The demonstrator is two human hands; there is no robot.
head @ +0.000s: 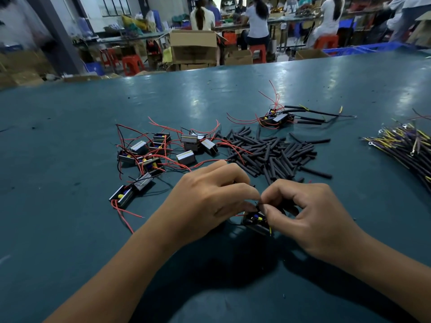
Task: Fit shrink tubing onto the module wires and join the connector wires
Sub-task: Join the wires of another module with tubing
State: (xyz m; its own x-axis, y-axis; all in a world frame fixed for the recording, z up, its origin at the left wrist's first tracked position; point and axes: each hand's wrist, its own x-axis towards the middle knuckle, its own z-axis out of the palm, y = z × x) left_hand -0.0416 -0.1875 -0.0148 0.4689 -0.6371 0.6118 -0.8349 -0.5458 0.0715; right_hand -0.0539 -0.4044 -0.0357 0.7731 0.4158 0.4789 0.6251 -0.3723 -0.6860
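Head view: both hands meet low-centre over the teal bench (70,141). Left hand (205,197) fingers curled, grip pinching thin black wire at the fingertips. Right hand (310,213) curled too, thumb + forefinger pinching the same wire just above a small black module (254,221) lying on the bench under them. Loose modules w/ red wires (161,148) sit left of centre, pile of black shrink tubing (270,155) behind the hands, connector wire bundle (403,143) far right, finished module w/ tubing (279,117) beyond the pile.
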